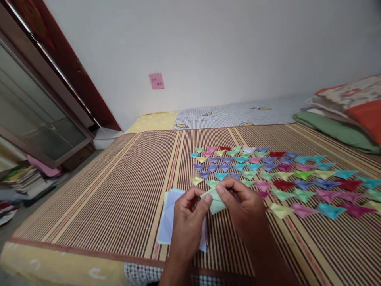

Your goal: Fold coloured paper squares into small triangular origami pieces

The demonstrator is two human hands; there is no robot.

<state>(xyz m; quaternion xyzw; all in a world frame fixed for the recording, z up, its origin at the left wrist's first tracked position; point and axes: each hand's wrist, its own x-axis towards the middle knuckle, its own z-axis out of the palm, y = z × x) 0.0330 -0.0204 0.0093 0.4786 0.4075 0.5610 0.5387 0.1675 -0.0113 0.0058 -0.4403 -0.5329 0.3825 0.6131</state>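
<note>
White plain wall [208,47]: fills the background.
Brown-and-tan striped slatted mat [119,171]: spreads across the foreground; a yellow and grey-checked patterned cloth [226,117] shows beyond its far edge.
Multicoloured boat-like folded paper pieces [284,184]: set in rows on the mat, beyond and to the right of the hands; blue, green, pink, red and yellow.
Orange-and-floral fabric cushion [361,93]: at far right, on top of folded green cloth [330,131].
Bare left hand [189,216]: in front of the stack, thumb and fingers pinched together on the left corner of the held paper.
Bare right hand [245,202]: thumb and fingers clamped on that paper's upper right part.
Blue-violet and pale-green square paper stack [169,214]: flat on the mat, partly hidden by the left hand.
Pink square paper note [156,81]: on the wall, bearing dark handwriting.
Pale-green folded paper sheet [218,203]: between both hands, above the mat, near the closest folded pieces.
</note>
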